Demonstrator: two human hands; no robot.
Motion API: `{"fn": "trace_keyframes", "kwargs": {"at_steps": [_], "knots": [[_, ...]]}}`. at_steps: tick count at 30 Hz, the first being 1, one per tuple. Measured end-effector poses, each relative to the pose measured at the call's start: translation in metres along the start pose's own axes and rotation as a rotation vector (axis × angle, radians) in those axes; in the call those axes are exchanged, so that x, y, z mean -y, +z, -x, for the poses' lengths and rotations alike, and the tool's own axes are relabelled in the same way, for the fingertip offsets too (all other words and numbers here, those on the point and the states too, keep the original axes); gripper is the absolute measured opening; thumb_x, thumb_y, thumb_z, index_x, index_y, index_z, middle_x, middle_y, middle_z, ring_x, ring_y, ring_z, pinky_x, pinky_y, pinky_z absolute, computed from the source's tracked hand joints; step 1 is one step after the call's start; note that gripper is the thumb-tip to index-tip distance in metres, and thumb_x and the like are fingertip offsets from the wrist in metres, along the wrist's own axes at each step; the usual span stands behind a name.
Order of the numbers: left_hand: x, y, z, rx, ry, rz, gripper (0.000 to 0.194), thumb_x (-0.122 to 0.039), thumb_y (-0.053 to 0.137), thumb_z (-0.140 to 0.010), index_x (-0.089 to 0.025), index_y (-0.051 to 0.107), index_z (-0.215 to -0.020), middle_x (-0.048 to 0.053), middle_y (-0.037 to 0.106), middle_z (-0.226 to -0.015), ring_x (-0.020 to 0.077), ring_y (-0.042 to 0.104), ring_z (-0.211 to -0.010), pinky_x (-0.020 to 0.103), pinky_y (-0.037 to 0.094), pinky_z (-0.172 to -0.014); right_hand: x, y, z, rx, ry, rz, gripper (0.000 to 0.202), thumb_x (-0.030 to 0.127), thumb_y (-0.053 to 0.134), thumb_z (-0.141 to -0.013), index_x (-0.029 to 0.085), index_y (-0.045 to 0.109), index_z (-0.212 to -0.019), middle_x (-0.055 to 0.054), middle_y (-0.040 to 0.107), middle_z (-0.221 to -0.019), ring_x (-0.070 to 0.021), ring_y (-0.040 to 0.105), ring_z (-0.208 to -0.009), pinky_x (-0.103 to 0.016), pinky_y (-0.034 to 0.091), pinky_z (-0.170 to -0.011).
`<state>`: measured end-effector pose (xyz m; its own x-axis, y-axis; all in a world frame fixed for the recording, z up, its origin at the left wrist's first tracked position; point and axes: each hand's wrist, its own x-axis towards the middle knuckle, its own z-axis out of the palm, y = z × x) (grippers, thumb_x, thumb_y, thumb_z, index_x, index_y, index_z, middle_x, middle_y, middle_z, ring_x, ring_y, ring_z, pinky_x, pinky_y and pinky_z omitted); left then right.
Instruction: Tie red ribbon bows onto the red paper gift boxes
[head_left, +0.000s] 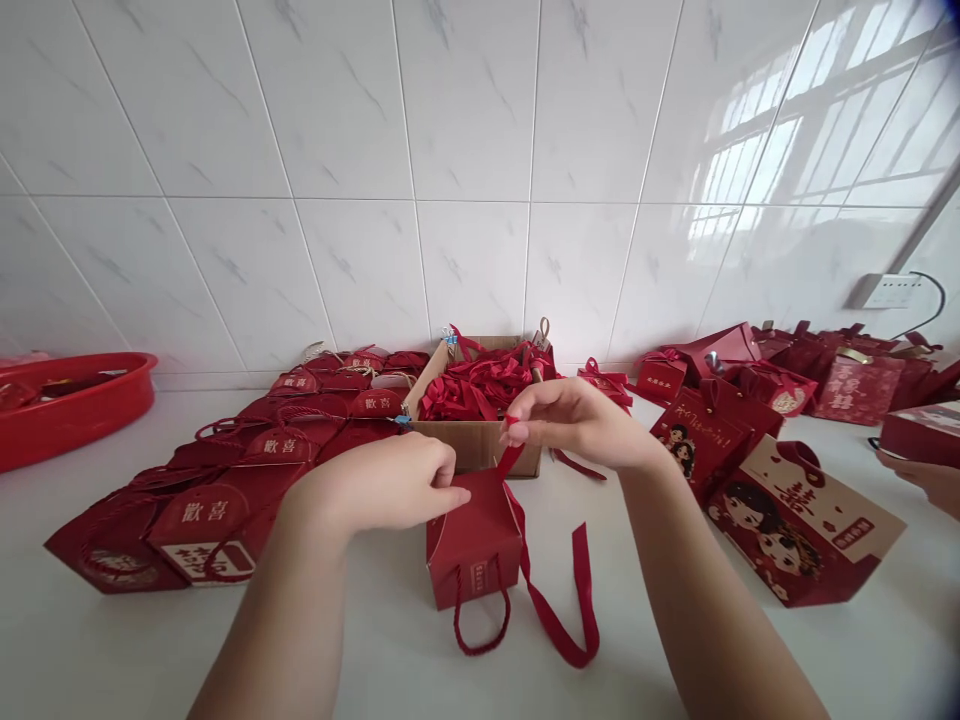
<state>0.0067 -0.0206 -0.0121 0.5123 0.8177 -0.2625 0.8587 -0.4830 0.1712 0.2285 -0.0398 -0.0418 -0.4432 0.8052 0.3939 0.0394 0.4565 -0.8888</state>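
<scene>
A small red gift box (476,530) with a twisted rope handle hanging at its front stands on the white table in the middle. My left hand (394,480) rests at the box's top left edge, its thumb lying on the top; its other fingers are curled and partly hidden. Above the back right of the box, my right hand (559,425) pinches a red ribbon (511,458) between thumb and fingertips. The ribbon runs down to the box's top, and a long loose length (559,635) curls over the table to the right of the box.
Behind stands a cardboard box (469,440) full of red ribbons. Rows of red gift boxes (217,510) fill the left, beside a red basin (75,420). More decorated boxes (802,530) stand at the right, where another person's hand (926,480) shows.
</scene>
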Motion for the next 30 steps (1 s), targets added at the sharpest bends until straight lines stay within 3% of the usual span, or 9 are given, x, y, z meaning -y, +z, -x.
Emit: {"fn": "trace_keyframes", "kwargs": {"at_steps": [5, 10, 14, 17, 19, 24, 30], "knots": [[-0.001, 0.002, -0.015, 0.074, -0.084, -0.059, 0.032, -0.05, 0.06, -0.065, -0.021, 0.046, -0.067, 0.001, 0.055, -0.07, 0.0134, 0.041, -0.052, 0.026, 0.026, -0.044, 0.022, -0.005, 0.021, -0.323, -0.209, 0.029, 0.009, 0.027, 0.071, -0.077, 0.022, 0.064, -0.08, -0.001, 0.067, -0.08, -0.0171, 0.065, -0.082, -0.033, 0.053, -0.075], [0.0, 0.006, -0.024, -0.013, 0.055, -0.006, 0.015, -0.03, 0.054, -0.068, -0.021, 0.041, -0.067, -0.002, 0.051, -0.068, 0.0118, 0.037, -0.053, 0.026, 0.025, -0.045, 0.037, -0.02, 0.039, -0.602, -0.51, 0.002, 0.008, 0.035, 0.072, -0.075, 0.032, 0.066, -0.076, 0.002, 0.06, -0.072, -0.0158, 0.061, -0.075, -0.037, 0.052, -0.079], [0.003, 0.005, -0.031, 0.033, 0.152, 0.038, 0.016, -0.032, 0.054, -0.069, -0.022, 0.041, -0.072, -0.002, 0.052, -0.074, 0.0115, 0.039, -0.056, 0.024, 0.029, -0.046, 0.033, -0.027, 0.039, -0.705, -0.498, -0.011, 0.009, 0.043, 0.064, -0.08, 0.034, 0.063, -0.077, 0.001, 0.055, -0.073, -0.0166, 0.06, -0.076, -0.037, 0.049, -0.08], [0.008, 0.002, -0.032, 0.058, 0.158, 0.065, 0.018, -0.034, 0.054, -0.07, -0.022, 0.042, -0.075, -0.002, 0.057, -0.08, 0.0127, 0.046, -0.06, 0.023, 0.032, -0.047, 0.031, -0.02, 0.031, -0.687, -0.387, -0.001, 0.015, 0.041, 0.058, -0.085, 0.029, 0.062, -0.077, 0.0, 0.057, -0.073, -0.0163, 0.061, -0.077, -0.035, 0.049, -0.077], [0.012, 0.001, -0.031, 0.034, 0.145, 0.079, 0.018, -0.033, 0.054, -0.071, -0.022, 0.04, -0.075, -0.002, 0.059, -0.083, 0.0136, 0.05, -0.064, 0.023, 0.033, -0.048, 0.031, -0.011, 0.024, -0.626, -0.21, 0.029, 0.017, 0.041, 0.062, -0.081, 0.024, 0.063, -0.076, -0.001, 0.06, -0.071, -0.0151, 0.06, -0.071, -0.03, 0.049, -0.068], [0.017, 0.002, -0.032, 0.042, 0.114, 0.146, 0.018, -0.032, 0.053, -0.073, -0.023, 0.038, -0.077, -0.003, 0.063, -0.082, 0.0155, 0.062, -0.07, 0.023, 0.036, -0.05, 0.019, 0.015, 0.006, -0.184, 0.277, 0.417, 0.021, 0.037, 0.063, -0.078, 0.018, 0.066, -0.071, -0.002, 0.062, -0.064, -0.0113, 0.052, -0.055, -0.024, 0.039, -0.05], [0.019, 0.004, -0.033, 0.102, 0.062, 0.207, 0.015, -0.028, 0.05, -0.075, -0.023, 0.035, -0.076, -0.003, 0.066, -0.076, 0.0175, 0.069, -0.071, 0.023, 0.039, -0.052, -0.01, 0.041, -0.016, -0.034, 0.467, 0.818, 0.02, 0.027, 0.055, -0.075, 0.018, 0.057, -0.058, -0.002, 0.057, -0.056, -0.0095, 0.041, -0.047, -0.024, 0.029, -0.042]]}}
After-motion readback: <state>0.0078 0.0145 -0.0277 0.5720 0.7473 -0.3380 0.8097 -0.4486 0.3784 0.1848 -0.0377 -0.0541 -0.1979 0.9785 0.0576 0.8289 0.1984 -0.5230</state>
